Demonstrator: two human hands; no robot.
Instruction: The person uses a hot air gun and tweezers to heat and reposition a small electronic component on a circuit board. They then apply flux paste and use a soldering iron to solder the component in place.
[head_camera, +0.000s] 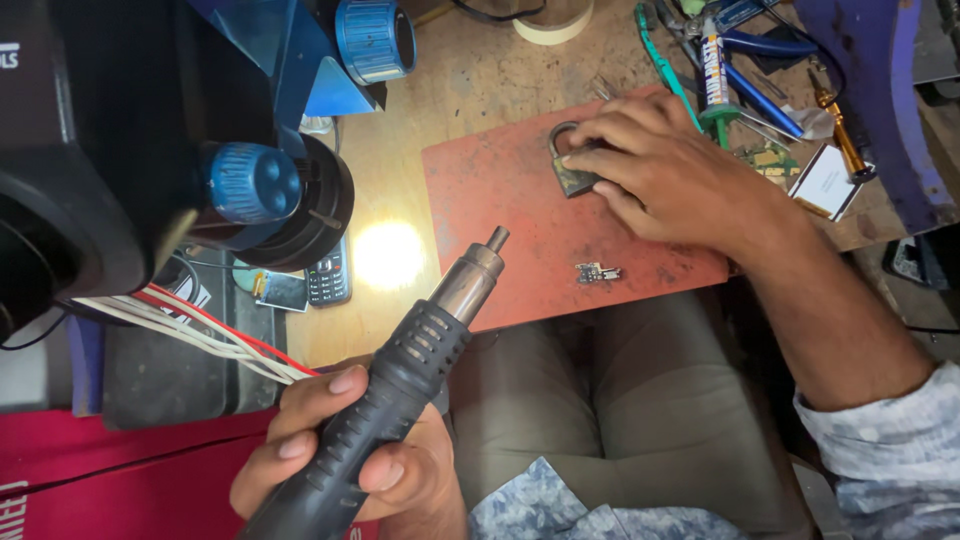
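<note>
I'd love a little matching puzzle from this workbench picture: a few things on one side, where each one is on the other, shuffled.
Things:
1. hot-air tool
2. padlock
3. small circuit board
4. mobile phone

Places:
A. lying alone near the front edge of the red mat
B. under the fingers of the right hand
C. gripped in the left hand
D. on the wooden bench, left of the mat, beside the bright light spot

Pairs: 1-C, 2-B, 3-A, 4-D
</note>
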